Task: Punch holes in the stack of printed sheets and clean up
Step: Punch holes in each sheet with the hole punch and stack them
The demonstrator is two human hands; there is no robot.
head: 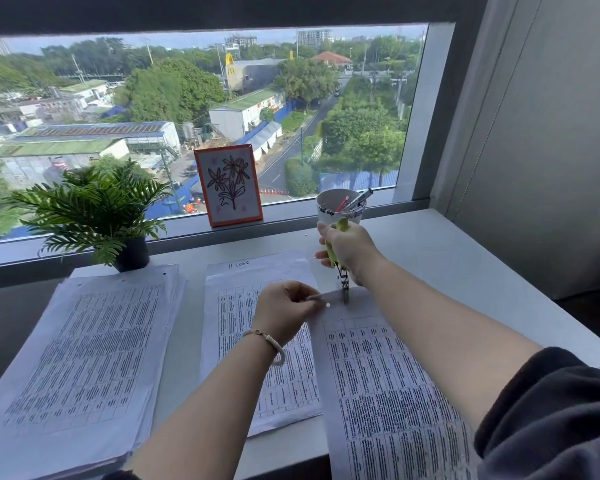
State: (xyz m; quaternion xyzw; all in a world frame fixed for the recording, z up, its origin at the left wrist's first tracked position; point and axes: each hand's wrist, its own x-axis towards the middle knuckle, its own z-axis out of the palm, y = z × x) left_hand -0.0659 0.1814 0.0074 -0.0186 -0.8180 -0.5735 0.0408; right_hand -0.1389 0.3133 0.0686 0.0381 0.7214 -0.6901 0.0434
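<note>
A pale grey desk (465,258) runs beneath a wide window (201,109). The right hand (349,249) grips a yellow-green handled hole punch (342,271), its tip on the printed white sheet (388,382) whose top edge the left hand (284,310) pinches.

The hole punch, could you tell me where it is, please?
In the head view, right of centre, the right hand grips the hole punch over the sheet's top edge, below the cup.

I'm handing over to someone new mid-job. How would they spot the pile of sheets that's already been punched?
Start at the potted plant on the left of the desk by the window. The pile of sheets lies just in front of it, left of both hands. Unlike the two other sets of paper, it is thick, untouched, and shows small punched holes along its far edge.
</note>
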